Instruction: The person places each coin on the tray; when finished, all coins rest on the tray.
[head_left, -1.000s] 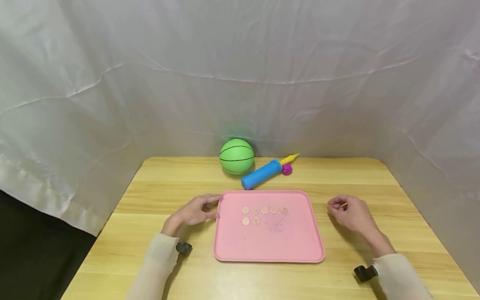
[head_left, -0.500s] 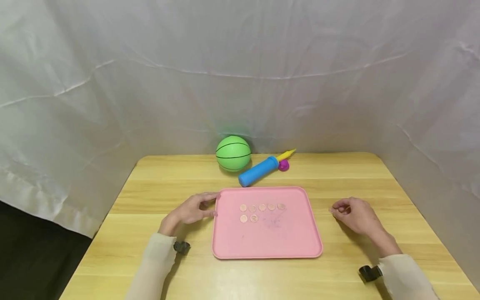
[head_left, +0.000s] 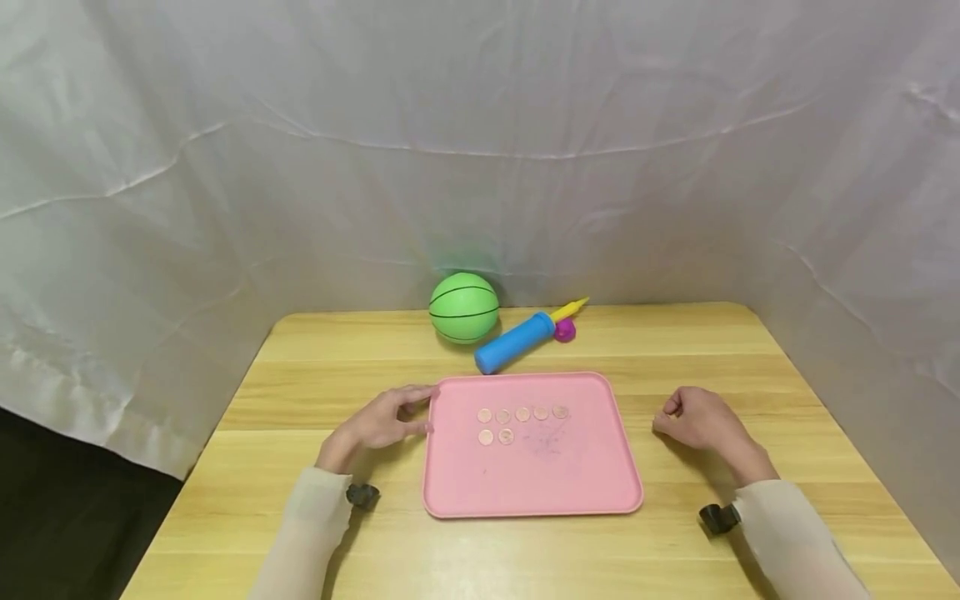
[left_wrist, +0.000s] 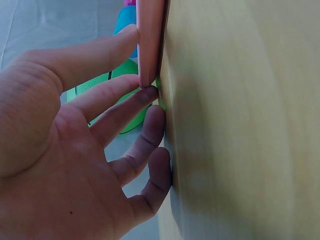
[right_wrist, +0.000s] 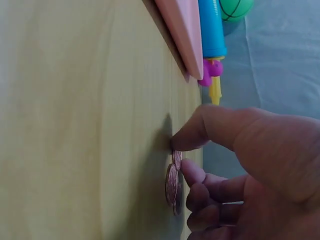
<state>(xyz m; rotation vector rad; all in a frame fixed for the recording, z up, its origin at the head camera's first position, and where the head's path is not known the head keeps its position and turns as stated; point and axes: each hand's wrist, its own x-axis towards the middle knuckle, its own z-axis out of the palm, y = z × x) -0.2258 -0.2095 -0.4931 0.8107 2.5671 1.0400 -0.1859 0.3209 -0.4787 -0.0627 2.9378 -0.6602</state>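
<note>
On the table lies a pink tray with two rows of copper coins, several in the far row and two in the nearer one. My left hand touches the tray's left rim with thumb and fingertips spread apart, and its lower fingers rest near the tabletop in the left wrist view. Right of the tray, my right hand has its fingers curled low over the table. The right wrist view shows its thumb and forefinger pinching a coin, with another coin right beside it and a further one partly hidden behind.
A green ball with black lines stands at the back of the wooden table. Beside it lie a blue hand pump with a yellow nozzle and a small purple object. A pale curtain encloses the back and sides.
The right hand has shifted slightly and its fingers are curled in more, hiding the thin edge seen between them earlier. The left hand stays at the tray rim. The head view has moved a little.
</note>
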